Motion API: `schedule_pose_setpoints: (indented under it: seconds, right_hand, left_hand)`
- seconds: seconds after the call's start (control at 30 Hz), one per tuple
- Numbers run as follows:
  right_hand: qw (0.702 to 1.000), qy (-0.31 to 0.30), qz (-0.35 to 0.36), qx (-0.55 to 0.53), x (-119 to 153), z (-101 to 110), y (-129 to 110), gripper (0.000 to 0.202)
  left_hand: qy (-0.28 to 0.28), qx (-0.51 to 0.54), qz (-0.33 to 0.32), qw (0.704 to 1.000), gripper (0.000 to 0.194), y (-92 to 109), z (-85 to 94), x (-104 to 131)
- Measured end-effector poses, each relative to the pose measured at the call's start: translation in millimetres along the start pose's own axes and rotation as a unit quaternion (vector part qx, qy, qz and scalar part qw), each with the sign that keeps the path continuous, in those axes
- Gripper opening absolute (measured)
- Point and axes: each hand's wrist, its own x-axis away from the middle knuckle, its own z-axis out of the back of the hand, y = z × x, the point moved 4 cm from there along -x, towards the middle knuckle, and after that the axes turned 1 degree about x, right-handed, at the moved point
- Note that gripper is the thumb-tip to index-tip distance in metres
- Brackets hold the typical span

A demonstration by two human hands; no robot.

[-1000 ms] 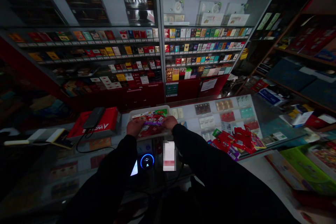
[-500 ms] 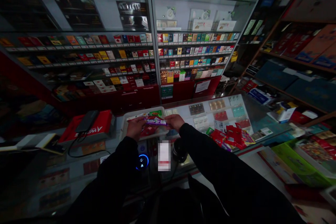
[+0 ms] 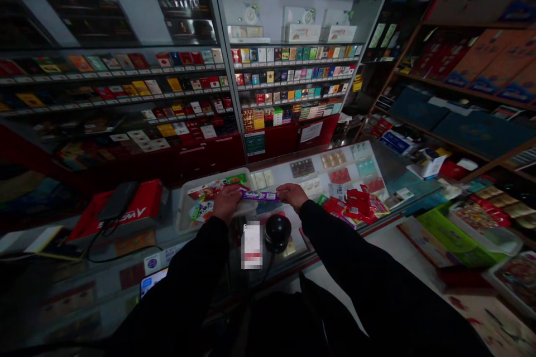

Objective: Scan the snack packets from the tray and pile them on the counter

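A narrow purple candy packet (image 3: 258, 195) is stretched level between my two hands above the glass counter. My left hand (image 3: 227, 202) pinches its left end, near the right side of a pale plastic tray (image 3: 181, 213). My right hand (image 3: 293, 196) grips the other end between thumb and fingers. Inside the tray lie several colourful snack packets (image 3: 205, 210), partly hidden by my left hand. To the right of my right forearm rests a heap of red packets (image 3: 355, 206) with purple and green ones among them.
A round black device (image 3: 278, 232) and a blurred white card (image 3: 252, 245) stand close in front. On the left are a red box (image 3: 144, 206) with a dark device on top and a lit phone (image 3: 153, 281). Cigarette shelves (image 3: 293, 56) rise behind; a green bin (image 3: 446, 234) sits right.
My hands have shifted right with the purple packet, away from the tray's middle, showing more of the packets in it. The whole view has turned slightly right.
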Motion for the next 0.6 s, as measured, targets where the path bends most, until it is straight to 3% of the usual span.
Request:
schedule_pose_setpoints:
  seconds: [0.1,0.27,0.43,0.6]
  right_hand:
    - [0.999,0.019,-0.034,-0.029,6,9,13,0.024]
    - [0.998,0.046,-0.032,-0.037,12,20,32,0.027]
    - [0.998,0.058,-0.014,-0.025,12,28,50,0.028]
    - [0.998,0.059,0.004,-0.022,12,31,63,0.030]
  left_hand:
    - [0.009,-0.057,-0.015,0.998,0.035,-4,-7.6,0]
    - [0.016,-0.144,-0.035,0.989,0.022,-3,-21.1,8]
    - [0.007,-0.219,-0.053,0.974,0.024,-13,-27.7,7]
    - [-0.010,-0.348,-0.089,0.933,0.026,-16,-29.8,1]
